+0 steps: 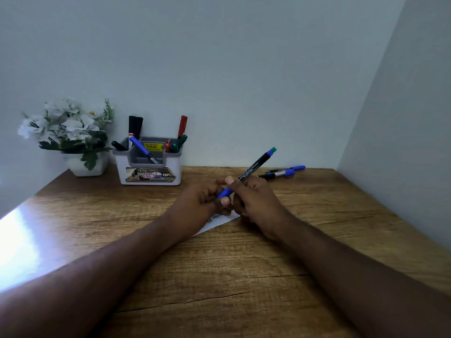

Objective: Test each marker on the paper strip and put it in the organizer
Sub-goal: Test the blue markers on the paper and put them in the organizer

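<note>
My right hand grips a black marker with a blue-green end, tilted up to the right. My left hand pinches its blue cap at the lower end, over the white paper strip, which my hands mostly hide. The grey-and-white organizer stands at the back left of the wooden table and holds several markers: black, blue, red and green. Two loose blue-capped markers lie at the back right.
A white pot of artificial white flowers stands left of the organizer against the wall. A side wall borders the table on the right. Bright glare covers the table's left edge.
</note>
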